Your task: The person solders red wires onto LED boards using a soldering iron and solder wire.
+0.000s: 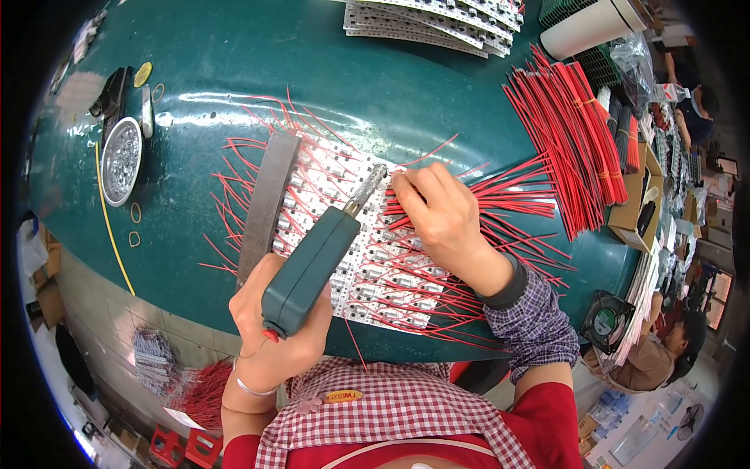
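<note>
My left hand (262, 313) is wrapped round a dark green soldering gun (312, 270). Its metal tip rests at the upper edge of a white panel of small circuit boards (344, 277). Beside the tip, the fingers of my right hand (445, 215) pinch a red wire (431, 152) against the panel. More loose red wires (519, 199) fan out from under that hand to the right. Many red wires stick out from both sides of the panel. A grey metal bar (268, 203) lies across the panel's left part. The pinched wire end is partly hidden by my fingertips.
Bundled red wires (566, 148) lie at the right, beside a cardboard box (637, 199). Stacked panels (426, 27) sit at the far edge, near a white cylinder (594, 30). A metal bowl (123, 160) stands left. A small fan (607, 320) and a co-worker (660, 352) are at right.
</note>
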A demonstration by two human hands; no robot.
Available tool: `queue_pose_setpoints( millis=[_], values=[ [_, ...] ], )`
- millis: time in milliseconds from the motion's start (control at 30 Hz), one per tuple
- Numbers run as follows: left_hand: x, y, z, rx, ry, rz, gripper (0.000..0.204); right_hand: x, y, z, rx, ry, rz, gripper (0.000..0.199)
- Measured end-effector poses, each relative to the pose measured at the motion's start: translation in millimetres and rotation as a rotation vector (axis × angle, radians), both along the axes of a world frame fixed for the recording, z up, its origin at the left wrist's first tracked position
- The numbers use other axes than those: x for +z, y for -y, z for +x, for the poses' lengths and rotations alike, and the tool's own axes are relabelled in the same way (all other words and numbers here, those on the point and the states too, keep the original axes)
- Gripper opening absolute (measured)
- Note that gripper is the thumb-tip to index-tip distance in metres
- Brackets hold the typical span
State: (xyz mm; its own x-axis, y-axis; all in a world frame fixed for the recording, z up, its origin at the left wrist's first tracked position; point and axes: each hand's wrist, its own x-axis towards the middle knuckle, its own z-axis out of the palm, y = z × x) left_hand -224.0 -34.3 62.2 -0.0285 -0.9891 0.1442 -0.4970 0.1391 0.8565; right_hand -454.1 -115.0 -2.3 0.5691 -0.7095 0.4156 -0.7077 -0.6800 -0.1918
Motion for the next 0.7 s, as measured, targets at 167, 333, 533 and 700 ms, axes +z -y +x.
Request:
queue_pose_setpoints(
  millis=[167,333,533,700],
  values=[
    [-6.2,0.8,0.0,-0.002,0.021,0.013,0.013,1.0,0.3,2.2,-0.007,0.001,0.0,0.035],
    [-6.6,3.2,-1.1,-0.03,0.056,-0.023,0.013,0.1,-0.1,2.3,-0.008,0.017,0.007,0.039],
    [-7.5,1.8,-0.5,0.004,0.015,0.038,0.014,1.5,-1.0,5.2,-0.022,0.004,0.006,0.041],
    [-7.5,2.7,0.9,0.005,0.027,0.035,0.015,1.2,-4.0,7.0,-0.057,-0.026,0.009,0.04]
  ],
)
